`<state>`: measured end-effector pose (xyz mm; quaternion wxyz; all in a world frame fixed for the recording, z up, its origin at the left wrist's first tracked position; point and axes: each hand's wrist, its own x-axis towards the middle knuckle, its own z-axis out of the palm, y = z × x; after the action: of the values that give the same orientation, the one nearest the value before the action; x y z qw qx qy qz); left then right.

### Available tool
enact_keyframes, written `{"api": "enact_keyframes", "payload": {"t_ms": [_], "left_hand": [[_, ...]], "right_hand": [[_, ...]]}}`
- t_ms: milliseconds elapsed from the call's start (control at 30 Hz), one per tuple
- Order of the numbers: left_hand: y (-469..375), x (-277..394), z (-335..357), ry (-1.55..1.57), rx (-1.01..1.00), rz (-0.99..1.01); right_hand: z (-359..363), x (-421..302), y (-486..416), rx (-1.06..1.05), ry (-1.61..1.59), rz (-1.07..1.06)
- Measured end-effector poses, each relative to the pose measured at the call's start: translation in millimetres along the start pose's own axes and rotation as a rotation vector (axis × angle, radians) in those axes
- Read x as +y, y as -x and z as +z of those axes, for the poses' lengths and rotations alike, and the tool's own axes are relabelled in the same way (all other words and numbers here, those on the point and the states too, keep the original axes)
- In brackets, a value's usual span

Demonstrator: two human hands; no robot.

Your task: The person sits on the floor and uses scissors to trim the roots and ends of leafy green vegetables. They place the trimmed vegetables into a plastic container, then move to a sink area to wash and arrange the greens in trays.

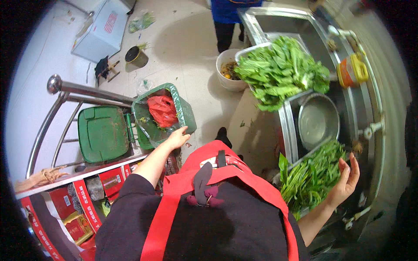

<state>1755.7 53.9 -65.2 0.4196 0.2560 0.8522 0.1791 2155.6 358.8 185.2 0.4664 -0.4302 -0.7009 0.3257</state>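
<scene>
My left hand [179, 137] is at the near corner of a green plastic bin [186, 114], its fingertips at the lined rim. Whether those fingers grip the rim or only rest there I cannot tell. Inside the bin lies a crumpled red plastic bag [162, 110] among green scraps. On the right side, my right hand [344, 179] hovers beside a pile of long-stemmed leafy greens [313, 179], fingers apart and nothing in them. Past this pile, a round metal basin [319, 122] sits in the stainless steel sink [289, 130].
A heap of broad-leaved greens [284, 71] fills a tray across the sink. A white bucket [230, 78] of scraps stands below it. A yellow jug [352, 70] is by the water pipe [378, 98]. Metal railing [94, 89] and red boxes [111, 182] lie left. Another person [228, 16] stands ahead.
</scene>
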Motion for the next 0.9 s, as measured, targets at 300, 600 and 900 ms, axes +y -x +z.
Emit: {"api": "enact_keyframes", "payload": {"t_ms": [300,600,900], "left_hand": [[-51,-149,-2,0.268,-0.578,-0.172],[-78,-247,-63,0.832,-0.536,-0.310],[-156,-266,-125,0.986,-0.446,-0.362]], "right_hand": [[222,-115,-59,-0.390,-0.074,-0.211],[471,-222,-97,-0.787,-0.127,-0.388],[686,-243,-154,-1.110,-0.104,-0.516]]}}
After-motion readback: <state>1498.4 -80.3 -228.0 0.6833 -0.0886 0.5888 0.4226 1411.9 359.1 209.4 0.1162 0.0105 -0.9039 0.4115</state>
